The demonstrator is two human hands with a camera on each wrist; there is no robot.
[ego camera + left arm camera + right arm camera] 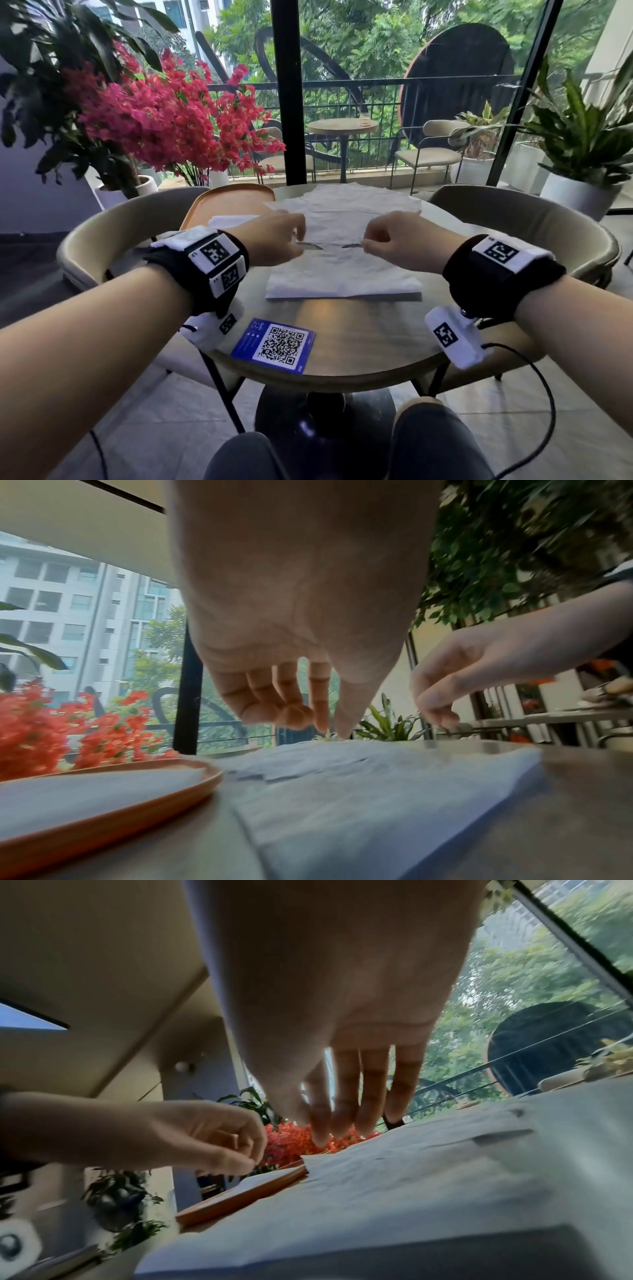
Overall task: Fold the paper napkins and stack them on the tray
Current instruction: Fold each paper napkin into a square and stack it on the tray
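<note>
A stack of white paper napkins (342, 277) (377, 804) (411, 1191) lies spread in the middle of the round table (359, 329). Both hands hover over its centre with fingers curled down. My left hand (298, 240) (334, 730) (248, 1164) pinches the top napkin between thumb and index finger. A hand's width to the right, my right hand (364, 245) (315, 1137) (441, 721) pinches the same sheet. Small dark gaps show under the raised paper between the hands. The orange tray (222, 198) (137, 804) (240, 1196) sits at the back left and holds a folded napkin (233, 221) (85, 791).
A blue QR card (274, 344) lies near the table's front edge. Beige chairs stand left (102, 233) and right (513, 212) of the table. A red-flowered plant (164, 113) rises behind the tray, and a glass wall stands beyond the table.
</note>
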